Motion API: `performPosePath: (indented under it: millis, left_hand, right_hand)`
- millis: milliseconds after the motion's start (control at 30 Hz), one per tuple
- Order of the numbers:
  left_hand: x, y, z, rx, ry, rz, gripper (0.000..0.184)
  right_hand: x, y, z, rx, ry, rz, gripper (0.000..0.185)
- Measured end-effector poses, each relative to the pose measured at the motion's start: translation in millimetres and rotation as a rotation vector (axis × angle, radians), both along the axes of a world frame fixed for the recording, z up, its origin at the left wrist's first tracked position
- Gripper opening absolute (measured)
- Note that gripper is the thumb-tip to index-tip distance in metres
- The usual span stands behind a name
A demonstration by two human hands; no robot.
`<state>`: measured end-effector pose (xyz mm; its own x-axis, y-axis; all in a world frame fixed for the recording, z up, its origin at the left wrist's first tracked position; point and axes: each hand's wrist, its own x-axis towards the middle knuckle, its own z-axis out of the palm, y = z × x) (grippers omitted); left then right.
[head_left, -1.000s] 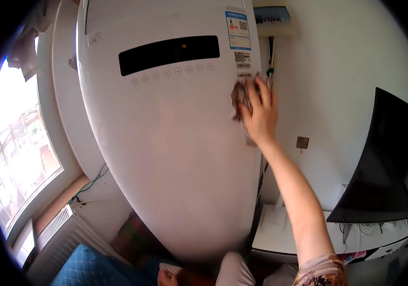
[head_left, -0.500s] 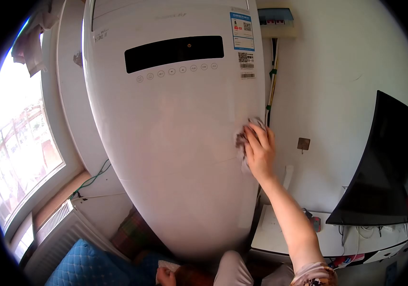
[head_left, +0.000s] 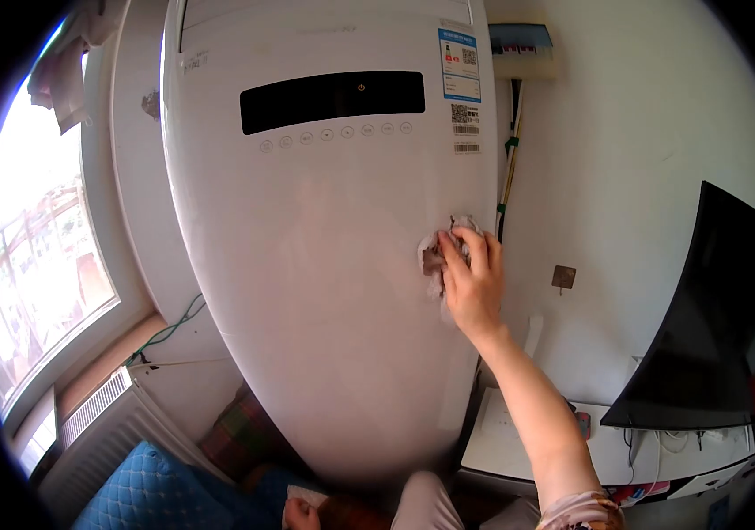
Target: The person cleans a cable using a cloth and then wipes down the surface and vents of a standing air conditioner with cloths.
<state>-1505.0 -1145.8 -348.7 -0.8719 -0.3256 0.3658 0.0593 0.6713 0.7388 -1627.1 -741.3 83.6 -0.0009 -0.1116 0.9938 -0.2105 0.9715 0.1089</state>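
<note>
A tall white appliance (head_left: 333, 265) with a black display panel (head_left: 333, 102) and a row of round buttons stands in front of me. My right hand (head_left: 475, 287) presses a crumpled greyish cloth (head_left: 431, 258) against its right side, below the blue and white label (head_left: 460, 66). The fingers are bent over the cloth. Low in the view, near my knees, my left hand (head_left: 300, 514) is closed around a white cloth or paper (head_left: 307, 495), partly hidden by the fingers.
A window (head_left: 42, 238) and a radiator (head_left: 121, 442) are at the left, above a blue quilted cover (head_left: 143, 490). At the right a dark curved screen (head_left: 704, 336) stands on a white cabinet (head_left: 519, 446). A breaker box (head_left: 521, 51) hangs on the wall.
My right hand has moved down the appliance's right side with the cloth, then slightly inward to the left. My left hand stays low, still holding the white piece. The view has shifted a little.
</note>
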Motion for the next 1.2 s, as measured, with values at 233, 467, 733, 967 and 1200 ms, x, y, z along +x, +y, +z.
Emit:
performPosePath:
  millis: [233,467,733,967,1200]
  left_hand:
    - [-1,-4,-4,-0.009,-0.047,-0.039,0.018]
    - [-6,-3,-5,-0.014,-0.011,-0.036,0.017]
    - [-11,-5,-7,-0.036,0.017,-0.050,0.015]
    - [-16,-9,-16,-0.063,0.077,-0.067,0.015]
    - [-15,-12,-27,-0.077,0.149,-0.069,0.015]
  right_hand:
    - [-14,8,80,0.020,0.090,0.031,0.042]
    - [-45,47,120,-0.225,0.141,0.037,0.042]
    - [-20,-102,-2,0.490,0.071,0.174,0.024]
    - [-13,-69,-3,0.443,0.010,0.172,0.023]
    - [-26,31,19,-0.172,0.154,0.169,0.036]
